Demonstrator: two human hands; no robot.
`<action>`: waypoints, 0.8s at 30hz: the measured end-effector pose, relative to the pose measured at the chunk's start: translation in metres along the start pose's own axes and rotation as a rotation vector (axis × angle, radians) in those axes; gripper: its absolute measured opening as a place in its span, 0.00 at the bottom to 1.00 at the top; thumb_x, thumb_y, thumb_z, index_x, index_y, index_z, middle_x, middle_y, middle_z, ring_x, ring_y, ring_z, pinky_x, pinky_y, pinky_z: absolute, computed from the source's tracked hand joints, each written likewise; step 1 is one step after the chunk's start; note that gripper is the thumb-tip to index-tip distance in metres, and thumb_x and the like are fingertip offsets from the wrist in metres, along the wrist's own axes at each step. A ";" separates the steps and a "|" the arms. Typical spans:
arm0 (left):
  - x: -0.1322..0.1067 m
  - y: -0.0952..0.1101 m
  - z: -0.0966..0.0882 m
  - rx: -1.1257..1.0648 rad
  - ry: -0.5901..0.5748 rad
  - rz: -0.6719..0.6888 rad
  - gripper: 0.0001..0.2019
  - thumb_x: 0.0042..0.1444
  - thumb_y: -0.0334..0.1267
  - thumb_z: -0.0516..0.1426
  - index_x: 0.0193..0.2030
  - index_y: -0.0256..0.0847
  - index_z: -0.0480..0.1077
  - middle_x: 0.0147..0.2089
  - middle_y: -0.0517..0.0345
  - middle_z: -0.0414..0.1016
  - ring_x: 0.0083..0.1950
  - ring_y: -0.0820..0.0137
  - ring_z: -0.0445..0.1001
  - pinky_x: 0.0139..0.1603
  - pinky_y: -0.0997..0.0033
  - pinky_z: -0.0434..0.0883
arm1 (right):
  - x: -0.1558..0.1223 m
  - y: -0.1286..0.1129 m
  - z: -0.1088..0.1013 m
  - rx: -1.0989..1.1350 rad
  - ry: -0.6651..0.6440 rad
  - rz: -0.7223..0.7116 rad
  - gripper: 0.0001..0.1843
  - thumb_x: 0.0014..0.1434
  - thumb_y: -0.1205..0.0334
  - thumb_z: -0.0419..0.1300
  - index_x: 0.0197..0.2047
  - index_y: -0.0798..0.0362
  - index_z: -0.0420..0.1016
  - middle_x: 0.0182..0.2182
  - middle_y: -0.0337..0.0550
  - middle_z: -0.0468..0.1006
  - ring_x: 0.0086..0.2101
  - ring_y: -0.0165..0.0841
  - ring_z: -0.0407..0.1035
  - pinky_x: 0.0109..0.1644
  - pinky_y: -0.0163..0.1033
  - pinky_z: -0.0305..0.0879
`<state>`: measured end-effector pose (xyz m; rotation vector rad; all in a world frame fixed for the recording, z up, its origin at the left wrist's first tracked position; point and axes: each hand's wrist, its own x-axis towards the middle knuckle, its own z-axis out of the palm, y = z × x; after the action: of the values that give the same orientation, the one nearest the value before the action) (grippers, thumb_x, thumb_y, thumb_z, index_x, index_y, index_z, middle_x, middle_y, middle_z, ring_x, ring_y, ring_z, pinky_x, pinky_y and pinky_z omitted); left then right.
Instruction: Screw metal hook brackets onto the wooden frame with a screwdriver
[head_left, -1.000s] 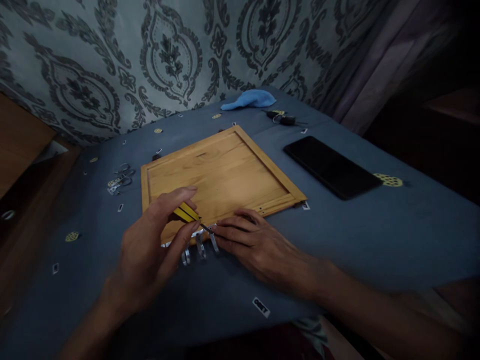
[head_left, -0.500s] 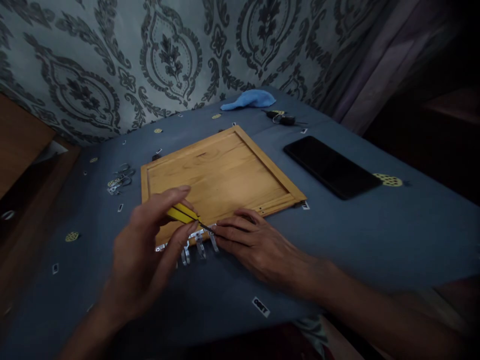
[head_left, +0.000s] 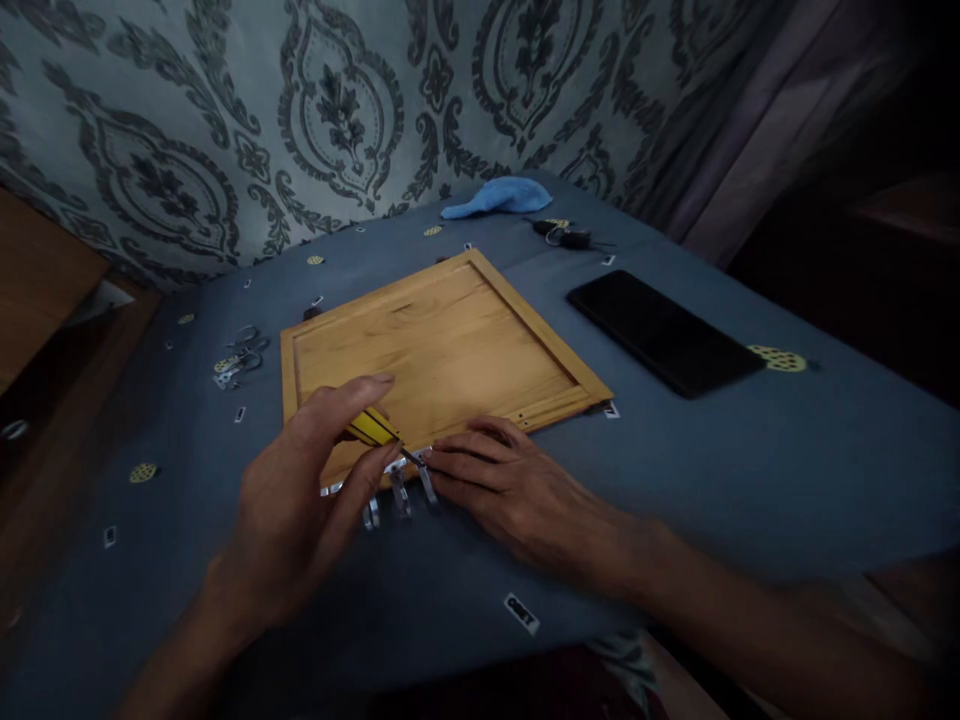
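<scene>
My left hand (head_left: 289, 505) grips the yellow handle of a screwdriver (head_left: 373, 427) between thumb and fingers. Its thin shaft slants down to the right, with the tip at a silver metal hook rail (head_left: 394, 466). This rail lies along the near edge of a framed wooden panel (head_left: 442, 350), and several hooks hang over that edge. My right hand (head_left: 517, 490) rests at the rail's right end, fingertips closed on it beside the screwdriver tip. The fingers hide the exact contact and any screw there. Part of the rail is behind my left thumb.
On the blue patterned tablecloth (head_left: 712, 480), a black phone (head_left: 664, 330) lies right of the panel. Keys with a black fob (head_left: 566, 237) and a blue cloth (head_left: 499, 198) are at the back. A bunch of metal rings (head_left: 244, 352) lies at left.
My left hand has turned a little around the screwdriver handle and shifted slightly right. The screwdriver tip stays at the rail, and my right hand has hardly moved.
</scene>
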<state>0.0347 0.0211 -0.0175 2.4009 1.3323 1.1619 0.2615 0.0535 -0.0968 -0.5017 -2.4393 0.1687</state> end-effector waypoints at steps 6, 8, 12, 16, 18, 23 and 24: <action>-0.001 -0.001 -0.001 -0.011 0.002 -0.013 0.31 0.63 0.25 0.61 0.68 0.57 0.61 0.61 0.57 0.75 0.57 0.65 0.78 0.51 0.67 0.81 | 0.001 0.000 0.001 -0.010 0.040 -0.025 0.15 0.72 0.71 0.51 0.54 0.58 0.77 0.51 0.45 0.84 0.53 0.39 0.72 0.60 0.50 0.61; -0.001 -0.002 -0.001 0.001 0.002 -0.005 0.31 0.63 0.26 0.61 0.68 0.56 0.61 0.60 0.57 0.75 0.57 0.65 0.78 0.51 0.66 0.81 | 0.001 0.000 0.001 -0.013 0.043 -0.028 0.15 0.72 0.70 0.51 0.55 0.58 0.77 0.51 0.45 0.84 0.53 0.39 0.72 0.60 0.50 0.61; 0.000 -0.002 -0.001 0.036 0.001 0.012 0.31 0.63 0.26 0.62 0.68 0.56 0.62 0.60 0.57 0.74 0.57 0.65 0.79 0.56 0.64 0.80 | 0.000 0.000 0.001 -0.019 0.038 -0.023 0.15 0.72 0.70 0.51 0.55 0.57 0.76 0.52 0.44 0.84 0.53 0.38 0.73 0.61 0.50 0.60; 0.000 -0.002 0.000 0.054 -0.008 0.015 0.30 0.64 0.27 0.61 0.69 0.56 0.61 0.60 0.58 0.75 0.57 0.65 0.78 0.58 0.62 0.79 | 0.000 0.000 0.000 -0.021 0.007 -0.015 0.16 0.71 0.71 0.52 0.55 0.56 0.76 0.52 0.44 0.83 0.54 0.38 0.72 0.61 0.49 0.60; 0.000 -0.002 0.000 0.059 -0.016 0.021 0.30 0.64 0.28 0.61 0.69 0.55 0.61 0.60 0.57 0.75 0.57 0.65 0.78 0.58 0.62 0.79 | 0.000 0.000 0.000 -0.017 0.004 -0.011 0.16 0.71 0.70 0.52 0.56 0.56 0.76 0.52 0.45 0.83 0.54 0.38 0.72 0.61 0.50 0.60; 0.003 0.002 0.000 0.124 0.035 0.068 0.28 0.64 0.30 0.62 0.67 0.52 0.63 0.57 0.57 0.76 0.57 0.65 0.78 0.58 0.64 0.79 | -0.001 0.000 0.000 0.003 0.013 -0.014 0.16 0.71 0.71 0.52 0.56 0.58 0.76 0.53 0.46 0.83 0.53 0.40 0.72 0.60 0.52 0.61; 0.004 0.002 0.001 0.137 0.051 0.076 0.27 0.64 0.30 0.62 0.67 0.52 0.63 0.57 0.57 0.76 0.57 0.65 0.78 0.58 0.64 0.78 | 0.000 0.000 0.000 0.004 0.016 -0.015 0.16 0.72 0.71 0.51 0.56 0.58 0.76 0.53 0.46 0.83 0.53 0.40 0.72 0.60 0.51 0.61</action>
<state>0.0377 0.0227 -0.0149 2.5542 1.3899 1.1948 0.2617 0.0531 -0.0971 -0.4810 -2.4258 0.1631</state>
